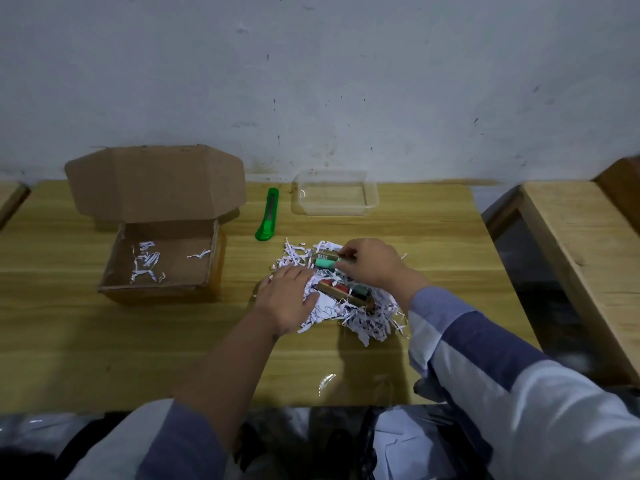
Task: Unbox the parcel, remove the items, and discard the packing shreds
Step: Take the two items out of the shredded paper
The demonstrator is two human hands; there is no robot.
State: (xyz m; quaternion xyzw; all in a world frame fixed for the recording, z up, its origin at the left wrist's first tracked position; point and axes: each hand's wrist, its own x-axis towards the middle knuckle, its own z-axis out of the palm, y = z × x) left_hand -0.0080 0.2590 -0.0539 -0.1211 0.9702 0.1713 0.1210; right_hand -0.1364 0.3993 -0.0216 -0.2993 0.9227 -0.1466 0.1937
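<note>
Pinching a teal tube (325, 262) in right hand (372, 263), left hand (287, 299) spread flat (palm down) on paper shreds (363, 320)

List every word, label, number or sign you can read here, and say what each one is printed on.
No text can be read.
Small brown box by the right hand: a pale label with dark marks, too small and blurred to read.
Cardboard box, green utility knife, clear plastic container: no print visible.
</note>
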